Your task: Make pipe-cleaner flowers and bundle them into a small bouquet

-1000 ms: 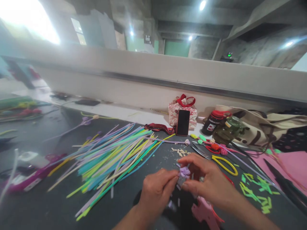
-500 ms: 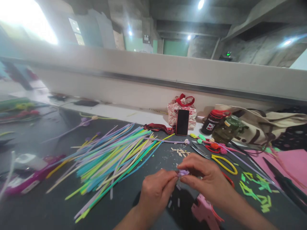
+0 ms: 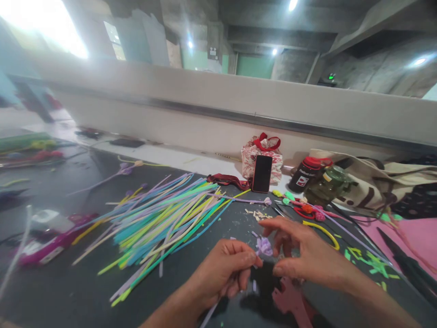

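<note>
Lilac foam flower [image 3: 263, 246] sits lower centre of frame, above dark table [image 3: 68, 291]; left hand [image 3: 223, 273] pinches its stem [image 3: 209, 315] just under the head; right hand [image 3: 303, 255] half-spread, fingertips just beside petals; judgement: steady stem grip, light touches, else petals crush.

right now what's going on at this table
A person is working with both bare hands over a dark table. The left hand pinches a small purple flower on a pale stem. The right hand is beside it with its fingers spread around the flower; whether they touch it is unclear. A loose pile of coloured strips lies to the left. Further back a phone leans on a patterned bag, and green scraps lie to the right.
</note>
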Demonstrator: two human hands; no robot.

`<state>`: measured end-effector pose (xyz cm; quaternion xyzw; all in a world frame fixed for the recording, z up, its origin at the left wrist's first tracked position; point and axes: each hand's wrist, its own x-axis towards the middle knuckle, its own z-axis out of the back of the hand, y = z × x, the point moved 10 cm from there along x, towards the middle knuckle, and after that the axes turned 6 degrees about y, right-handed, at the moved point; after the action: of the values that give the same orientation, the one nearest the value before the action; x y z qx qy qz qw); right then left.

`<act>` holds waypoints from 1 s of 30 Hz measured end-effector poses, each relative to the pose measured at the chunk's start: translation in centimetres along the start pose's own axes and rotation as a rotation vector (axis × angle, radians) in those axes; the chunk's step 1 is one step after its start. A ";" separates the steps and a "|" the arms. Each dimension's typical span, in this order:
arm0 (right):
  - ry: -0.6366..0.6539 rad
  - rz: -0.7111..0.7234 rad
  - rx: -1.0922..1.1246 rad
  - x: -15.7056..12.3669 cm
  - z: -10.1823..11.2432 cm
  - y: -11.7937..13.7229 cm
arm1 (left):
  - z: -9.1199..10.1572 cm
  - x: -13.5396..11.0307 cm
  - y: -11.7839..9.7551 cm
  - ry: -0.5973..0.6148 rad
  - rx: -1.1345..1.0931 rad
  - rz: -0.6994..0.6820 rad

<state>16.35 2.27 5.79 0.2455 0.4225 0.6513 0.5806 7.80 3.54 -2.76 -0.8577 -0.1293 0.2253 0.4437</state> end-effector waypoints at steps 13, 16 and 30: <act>0.102 0.353 -0.087 0.5 -1.4 3.5 | -1.6 0.1 1.3 0.242 -0.155 0.095; 0.089 0.414 -0.098 0.5 -1.3 4.2 | -1.6 0.2 1.4 0.257 -0.190 0.097; 0.039 0.339 -0.058 0.8 -1.2 3.7 | -2.1 0.4 1.1 0.282 -0.300 0.076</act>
<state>13.25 2.81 8.12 0.2837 0.3670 0.7565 0.4609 9.18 1.59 -2.72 -0.9415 -0.0657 0.0977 0.3158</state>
